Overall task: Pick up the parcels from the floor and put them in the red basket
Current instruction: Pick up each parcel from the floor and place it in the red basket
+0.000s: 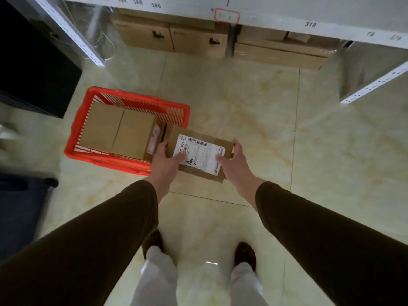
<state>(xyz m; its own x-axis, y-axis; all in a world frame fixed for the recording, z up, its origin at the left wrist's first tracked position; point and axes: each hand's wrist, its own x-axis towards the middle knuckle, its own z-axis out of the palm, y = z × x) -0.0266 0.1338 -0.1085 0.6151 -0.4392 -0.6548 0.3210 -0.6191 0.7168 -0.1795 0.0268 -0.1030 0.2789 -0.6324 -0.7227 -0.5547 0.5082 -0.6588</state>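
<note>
While both hands (198,162) grip it, the parcel (198,154) hangs beside the red basket (75,138).

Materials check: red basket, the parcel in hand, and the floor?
Red basket: looks like moulded plastic, slatted walls, slight sheen. Parcel: brown corrugated cardboard, matte, white printed paper label. Floor: probably glazed ceramic or stone tile, glossy, marbled, with grout lines.

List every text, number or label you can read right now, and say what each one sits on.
"386", "388", "389": handwritten on the shelf edge, upper left.
"378": handwritten on the shelf edge, upper right.
"30 021-02": partly under the left hand's thumb, on the shipping label of the held parcel, which the right hand also grips.
Barcodes and small print on that label: unreadable.
Red-bordered tag on the shelf: blurred.
</note>
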